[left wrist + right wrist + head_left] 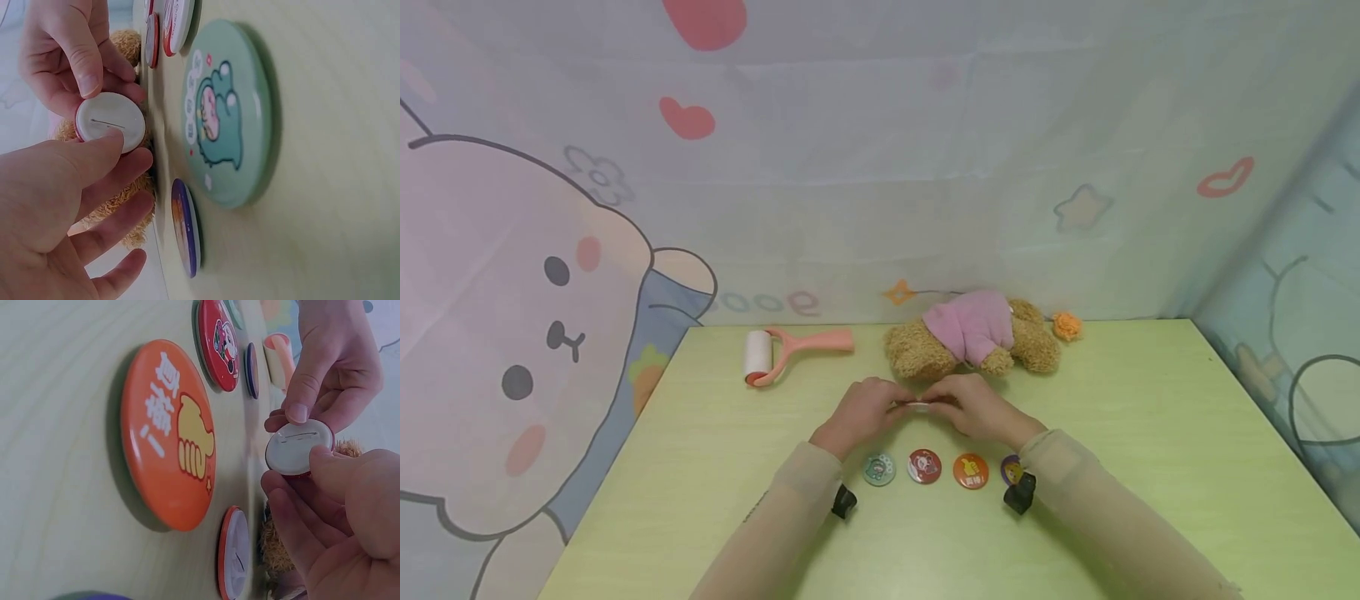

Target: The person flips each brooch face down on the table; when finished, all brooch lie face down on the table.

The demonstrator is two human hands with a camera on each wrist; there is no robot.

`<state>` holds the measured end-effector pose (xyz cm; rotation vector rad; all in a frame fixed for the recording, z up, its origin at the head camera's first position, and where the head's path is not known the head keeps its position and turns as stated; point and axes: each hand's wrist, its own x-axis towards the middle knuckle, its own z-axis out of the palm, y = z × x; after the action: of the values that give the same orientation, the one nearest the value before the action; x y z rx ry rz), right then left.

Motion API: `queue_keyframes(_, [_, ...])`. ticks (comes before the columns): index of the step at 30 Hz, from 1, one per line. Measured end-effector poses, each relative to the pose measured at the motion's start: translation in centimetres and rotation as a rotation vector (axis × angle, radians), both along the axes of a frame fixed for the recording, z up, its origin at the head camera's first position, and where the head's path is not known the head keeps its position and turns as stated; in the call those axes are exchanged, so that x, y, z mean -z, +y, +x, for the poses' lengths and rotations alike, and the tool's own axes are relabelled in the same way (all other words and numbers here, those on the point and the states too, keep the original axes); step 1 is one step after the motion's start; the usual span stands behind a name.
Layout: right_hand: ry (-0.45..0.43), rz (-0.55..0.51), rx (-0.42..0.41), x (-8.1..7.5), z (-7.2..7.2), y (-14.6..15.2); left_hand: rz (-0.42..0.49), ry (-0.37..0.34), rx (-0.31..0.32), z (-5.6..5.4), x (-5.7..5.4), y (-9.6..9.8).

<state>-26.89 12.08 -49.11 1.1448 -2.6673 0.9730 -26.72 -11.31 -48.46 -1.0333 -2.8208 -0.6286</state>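
Observation:
A round pin badge point(917, 407) is held between both hands above the table, near the plush toy's side. Its white back, with a metal pin across it, shows in the left wrist view point(103, 112); a thin red rim edges it. My left hand point(867, 410) pinches one side, thumb on the back and fingers underneath. On the opposite side my right hand point(983, 408) pinches it likewise. Nearer the person lie a green badge point(879, 468), a red badge point(924, 466), an orange badge point(971, 471) and a purple-rimmed badge point(1011, 469), partly covered by the right wrist.
The hands hide another purple-rimmed badge point(185, 228) and a red-rimmed, white-backed badge point(234, 553) from the head view. A lint roller point(797, 346) lies back left. Behind the hands is a brown plush toy point(973, 333) in pink clothing, beside a small orange object point(1067, 326).

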Motion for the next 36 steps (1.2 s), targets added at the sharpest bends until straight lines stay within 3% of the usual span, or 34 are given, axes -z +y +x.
queue_keyframes(14, [-0.089,-0.006,0.034,-0.24,0.10,-0.12,0.012,-0.010,-0.019,0.06,-0.11,0.14])
queue_keyframes(23, [-0.056,-0.014,0.079,-0.16,-0.04,-0.22,0.032,0.014,-0.018,0.02,-0.10,0.29])
queue_keyframes(36, [-0.090,-0.061,0.087,-0.21,0.10,-0.37,0.062,0.005,0.002,0.09,0.03,0.17])
